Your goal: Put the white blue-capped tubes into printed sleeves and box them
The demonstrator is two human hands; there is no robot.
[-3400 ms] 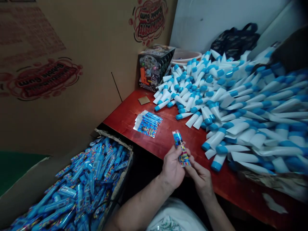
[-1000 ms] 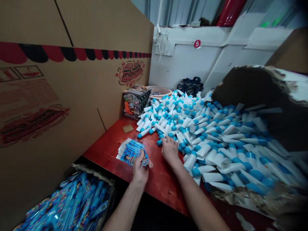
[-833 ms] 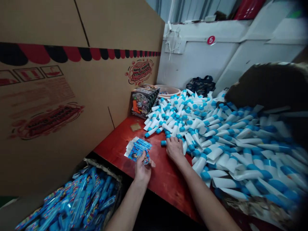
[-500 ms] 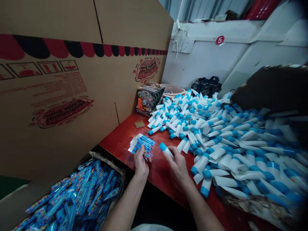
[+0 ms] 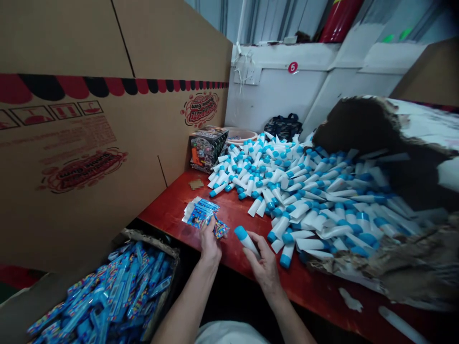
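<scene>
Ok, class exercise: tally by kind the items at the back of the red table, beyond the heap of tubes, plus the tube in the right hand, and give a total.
Blue-capped white tube in the right hand: 1
Printed display box: 1
Plastic basin: 1
Dark patterned bag: 1
Total: 4

Bare left hand [image 5: 210, 246], bare right hand [image 5: 265, 267], white shirt [image 5: 229, 336]

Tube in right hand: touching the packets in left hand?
Apart. Head view shows red table between the tube in the right hand and the packets in the left hand.
</scene>
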